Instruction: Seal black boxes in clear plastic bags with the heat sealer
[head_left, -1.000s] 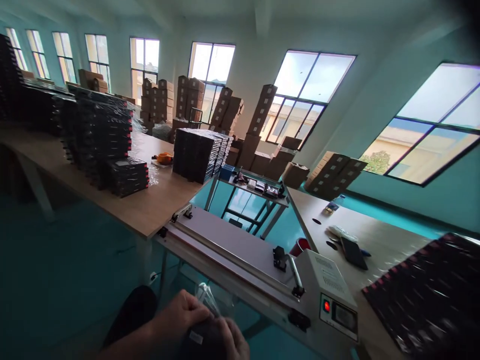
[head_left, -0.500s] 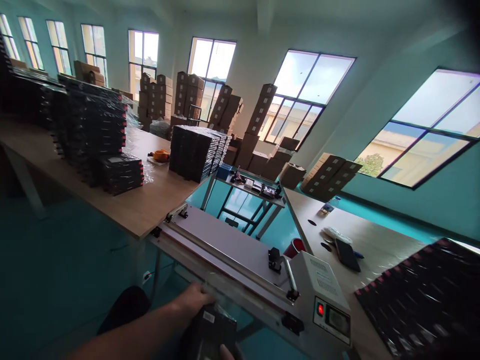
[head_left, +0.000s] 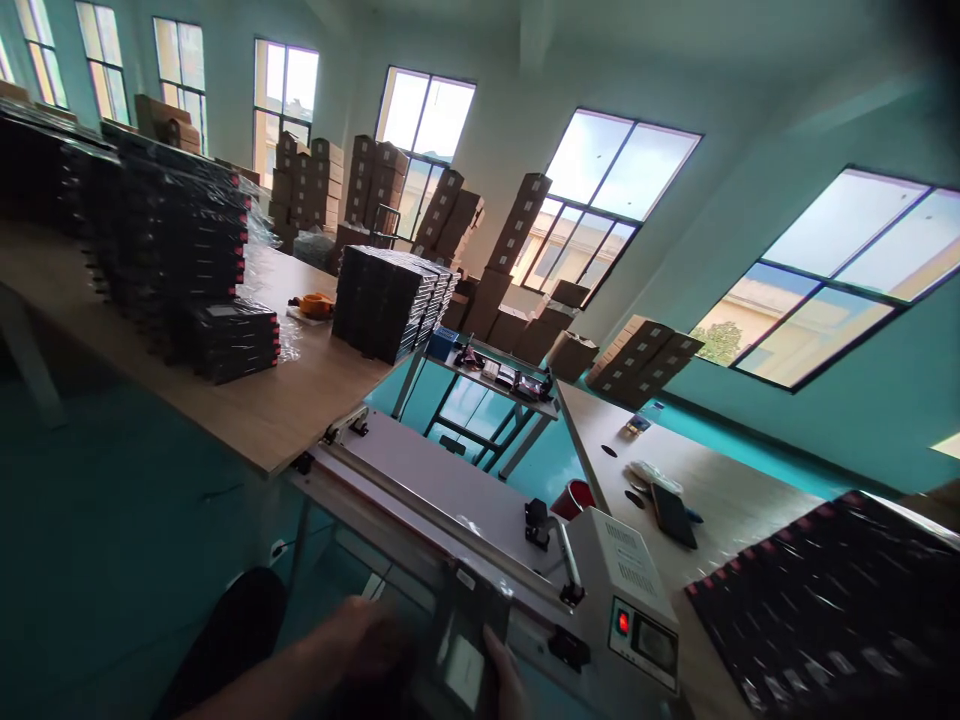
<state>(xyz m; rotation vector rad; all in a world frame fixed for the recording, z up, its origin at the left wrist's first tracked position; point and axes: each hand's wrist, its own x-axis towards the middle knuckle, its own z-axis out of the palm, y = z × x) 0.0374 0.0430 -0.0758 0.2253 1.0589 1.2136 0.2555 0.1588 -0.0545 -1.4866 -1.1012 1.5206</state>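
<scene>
At the bottom of the view my right hand (head_left: 506, 675) grips a black box (head_left: 463, 615) with pale labels, its thumb along the right side. Shiny clear film shows around the box's far end, which is tilted up at the front edge of the bar sealer (head_left: 420, 495). To the left of the box is my left hand (head_left: 367, 640), smeared by motion, so its fingers cannot be made out. The sealer's control box (head_left: 634, 590) has a lit red switch.
A table (head_left: 300, 435) at left carries film-wrapped stacks of black boxes (head_left: 180, 220), an orange tape dispenser (head_left: 313, 305) and another black stack (head_left: 379, 305). The right table (head_left: 720, 470) holds a phone (head_left: 673, 515) and a row of black boxes (head_left: 832, 610). A red bin (head_left: 574, 498) stands between.
The black box has risen and moved right, toward the sealer's front edge, and more of my right hand shows. My left hand has moved down and left. The view has shifted slightly.
</scene>
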